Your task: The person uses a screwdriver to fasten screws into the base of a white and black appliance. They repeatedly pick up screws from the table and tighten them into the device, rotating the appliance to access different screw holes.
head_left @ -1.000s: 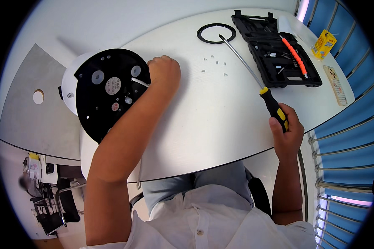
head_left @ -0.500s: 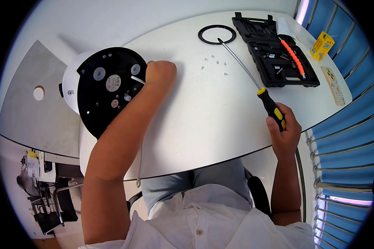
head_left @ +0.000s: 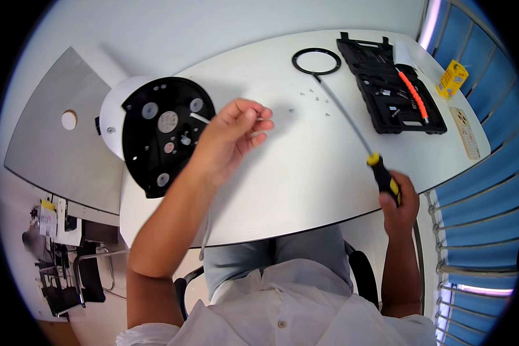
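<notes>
My left hand hovers above the table, just right of a round black base fixed to a white body. Its fingers are curled, thumb close to the index finger; a tiny pale spot shows between them, too small to name. My right hand grips the black and yellow handle of a long screwdriver, whose tip points to a thin black ring. Between hand and screwdriver shaft lie several small silver screws. A white cable end sticks out from the base beside my left wrist.
An open black tool case stands at the back right, with an orange flexible shaft lying across it. Beyond are a yellow box and a pale remote control. A grey panel is on the left, metal rails on the right.
My left hand has moved away from the base's right edge toward the screws, turning so its fingers show. My right hand still holds the screwdriver. The whole view has shifted slightly.
</notes>
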Demonstrator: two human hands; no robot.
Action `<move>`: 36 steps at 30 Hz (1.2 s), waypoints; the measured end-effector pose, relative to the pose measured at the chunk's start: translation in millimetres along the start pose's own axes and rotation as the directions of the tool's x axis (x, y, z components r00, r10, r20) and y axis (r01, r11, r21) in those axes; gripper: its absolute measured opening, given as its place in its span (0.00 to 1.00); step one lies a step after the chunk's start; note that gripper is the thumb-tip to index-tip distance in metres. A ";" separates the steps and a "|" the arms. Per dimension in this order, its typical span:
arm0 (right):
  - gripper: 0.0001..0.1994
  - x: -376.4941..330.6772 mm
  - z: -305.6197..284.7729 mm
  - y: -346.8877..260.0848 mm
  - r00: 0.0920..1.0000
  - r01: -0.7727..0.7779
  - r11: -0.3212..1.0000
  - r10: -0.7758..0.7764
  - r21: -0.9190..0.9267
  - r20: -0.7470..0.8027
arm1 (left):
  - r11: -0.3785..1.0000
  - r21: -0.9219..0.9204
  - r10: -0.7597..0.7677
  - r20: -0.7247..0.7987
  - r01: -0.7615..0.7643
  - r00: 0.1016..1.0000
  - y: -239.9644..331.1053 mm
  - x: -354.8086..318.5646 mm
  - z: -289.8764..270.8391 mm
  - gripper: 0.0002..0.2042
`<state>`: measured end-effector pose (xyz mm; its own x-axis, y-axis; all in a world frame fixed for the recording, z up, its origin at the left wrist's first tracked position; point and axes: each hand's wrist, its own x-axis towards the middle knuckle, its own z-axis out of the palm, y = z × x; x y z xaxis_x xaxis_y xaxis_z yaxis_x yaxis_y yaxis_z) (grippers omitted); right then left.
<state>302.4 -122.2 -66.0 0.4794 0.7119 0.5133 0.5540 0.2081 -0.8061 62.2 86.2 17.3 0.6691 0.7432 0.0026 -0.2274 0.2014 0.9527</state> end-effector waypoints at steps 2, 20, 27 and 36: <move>0.23 -15.0 1.7 -15.8 0.991 0.035 0.999 -0.039 0.034 0.130 | 0.971 -0.237 0.049 0.064 -0.032 0.997 -8.6 -22.2 -0.9 0.06; 0.19 -47.8 17.8 -74.5 0.886 0.347 0.931 -0.286 -0.114 0.366 | 0.664 -0.707 0.340 -0.007 -0.245 0.940 -37.5 -101.8 11.7 0.07; 0.18 -55.4 16.1 -87.7 0.890 0.233 0.963 -0.155 -0.134 0.430 | 0.794 -0.513 0.321 -0.104 -0.327 0.942 -54.3 -111.6 -1.4 0.08; 0.19 -67.9 27.0 -78.4 0.824 -0.231 0.968 0.139 0.102 0.549 | 0.926 -0.287 0.184 -0.221 -0.244 0.958 -50.5 -139.3 -12.3 0.33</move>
<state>208.1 -168.8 -45.5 0.0987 0.9839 0.1490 0.3557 0.1050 -0.9287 -28.2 -19.7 -34.9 0.4429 0.8897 0.1106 -0.5767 0.1882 0.7950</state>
